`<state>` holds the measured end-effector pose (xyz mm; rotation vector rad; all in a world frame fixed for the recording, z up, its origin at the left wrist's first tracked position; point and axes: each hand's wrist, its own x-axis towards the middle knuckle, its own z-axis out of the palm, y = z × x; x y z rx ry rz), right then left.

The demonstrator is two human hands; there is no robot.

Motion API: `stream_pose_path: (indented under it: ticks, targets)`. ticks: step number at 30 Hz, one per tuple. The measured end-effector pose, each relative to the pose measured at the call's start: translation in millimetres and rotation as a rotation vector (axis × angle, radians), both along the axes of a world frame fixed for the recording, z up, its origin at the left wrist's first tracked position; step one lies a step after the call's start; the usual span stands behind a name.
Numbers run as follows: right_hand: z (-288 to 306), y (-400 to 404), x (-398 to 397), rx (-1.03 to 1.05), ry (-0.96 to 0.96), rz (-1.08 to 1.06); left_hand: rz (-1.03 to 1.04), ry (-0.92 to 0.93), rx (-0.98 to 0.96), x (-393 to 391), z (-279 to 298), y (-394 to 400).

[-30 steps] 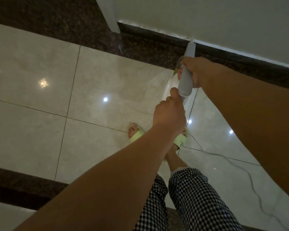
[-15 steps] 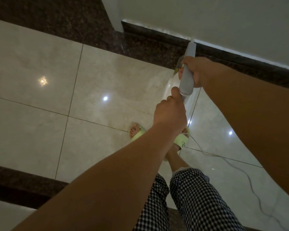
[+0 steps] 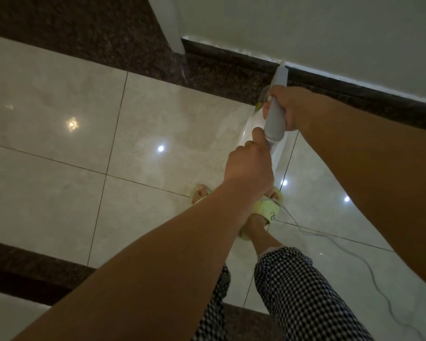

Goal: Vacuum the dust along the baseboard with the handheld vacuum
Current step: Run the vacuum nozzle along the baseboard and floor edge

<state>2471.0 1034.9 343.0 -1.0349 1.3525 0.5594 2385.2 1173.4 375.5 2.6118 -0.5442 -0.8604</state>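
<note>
While the nozzle tip is held against the top edge of the baseboard (image 3: 231,57), the handheld vacuum (image 3: 276,112) is recorded as follows.

Item: slim pale-grey wand, tapering to a narrow crevice nozzle, with a clear dust cup partly seen beneath the upper hand. It is angled down and away from the person, its tip at the seam where the dark stone skirting meets the white wall (image 3: 330,33).

Grip: the right hand (image 3: 292,107) is wrapped round the mid-body, fingers curled over the casing. The left hand (image 3: 250,166) is closed on the rear end, thumb laid up along the casing (what its fingers enclose below is hidden).

Handling, judged: rigid plastic shell, probably light enough for one hand, though length makes the tip wander; a two-handed hold is suited to it, the forward hand steering and the rear one steadying. The smooth casing may be slippery, so a full wrap is preferred to a pinch. The thin nozzle is judged the weakest part and should not be levered against stone.

Attachments: a white cord (image 3: 369,264) is trailed across the glossy floor tiles (image 3: 59,180) to the right, passing just beside a green slipper (image 3: 266,207); snagging underfoot is a possible hazard.

Dust: none can be made out along the skirting at this resolution.
</note>
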Motion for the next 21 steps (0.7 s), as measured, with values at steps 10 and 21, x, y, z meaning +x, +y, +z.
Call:
stream_pose_path:
  ticks: [10,21]
  targets:
    - [-6,19,9,-0.037,-0.023,-0.066,-0.028,0.047,-0.047,18,-9,25]
    - [-13,73,50,-0.077,0.024,-0.072,-0.005,0.100,-0.048,61,-12,80]
